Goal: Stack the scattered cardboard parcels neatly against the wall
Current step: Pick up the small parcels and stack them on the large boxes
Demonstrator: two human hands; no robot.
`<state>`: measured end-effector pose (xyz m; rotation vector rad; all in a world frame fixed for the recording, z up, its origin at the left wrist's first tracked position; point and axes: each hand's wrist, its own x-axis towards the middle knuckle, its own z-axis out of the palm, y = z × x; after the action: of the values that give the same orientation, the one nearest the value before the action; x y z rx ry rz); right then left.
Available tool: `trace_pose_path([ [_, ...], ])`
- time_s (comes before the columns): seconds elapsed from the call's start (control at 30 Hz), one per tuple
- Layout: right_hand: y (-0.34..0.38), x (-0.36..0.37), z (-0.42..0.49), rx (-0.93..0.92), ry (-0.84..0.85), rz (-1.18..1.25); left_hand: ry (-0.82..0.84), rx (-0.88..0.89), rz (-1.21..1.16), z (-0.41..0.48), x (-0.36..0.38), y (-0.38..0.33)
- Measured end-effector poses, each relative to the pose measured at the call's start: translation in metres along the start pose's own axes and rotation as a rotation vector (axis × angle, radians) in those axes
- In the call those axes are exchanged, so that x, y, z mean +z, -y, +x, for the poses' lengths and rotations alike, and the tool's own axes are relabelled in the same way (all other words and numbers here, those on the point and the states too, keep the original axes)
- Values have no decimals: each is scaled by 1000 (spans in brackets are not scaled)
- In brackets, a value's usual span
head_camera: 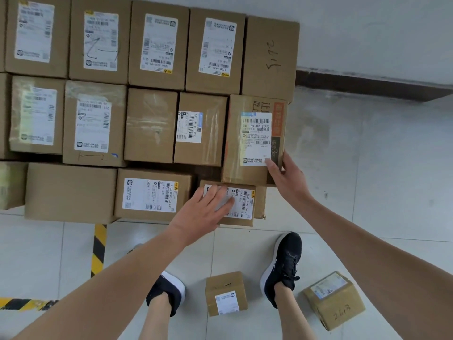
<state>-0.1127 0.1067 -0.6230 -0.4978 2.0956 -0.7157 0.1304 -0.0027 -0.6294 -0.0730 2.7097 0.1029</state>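
Note:
Many brown cardboard parcels stand stacked in rows against the white wall (pixel 343 33). At the stack's right end sits a parcel with an orange print and a white label (pixel 245 148). My right hand (pixel 285 176) holds its lower right corner, fingers on the label and thumb round the edge. Below it lies a low labelled parcel (pixel 247 204); my left hand (pixel 204 212) rests flat on its top with straight fingers. Two loose parcels lie on the floor: a small one (pixel 225 293) between my feet and another marked 2613 (pixel 334 299) to the right.
My two black shoes (pixel 285 263) stand on the pale tiled floor just in front of the stack. Yellow-black hazard tape (pixel 99 249) runs along the floor at the left. A dark skirting strip (pixel 367 84) lines the wall to the right of the stack.

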Motion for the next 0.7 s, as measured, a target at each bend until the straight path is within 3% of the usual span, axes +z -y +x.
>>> trace_pose_path([
  [0.23, 3, -2, 3, 16, 76, -32, -10, 10, 15, 21, -11, -29],
  [0.5, -9, -22, -4, 41, 281, 29, 31, -66, 30, 26, -16, -44],
  [0.63, -25, -8, -38, 169, 259, 85, -82, -280, -85, -7, -22, -19],
  [0.7, -32, 4, -53, 246, 302, 139, -31, -458, -104, -31, -17, -1],
])
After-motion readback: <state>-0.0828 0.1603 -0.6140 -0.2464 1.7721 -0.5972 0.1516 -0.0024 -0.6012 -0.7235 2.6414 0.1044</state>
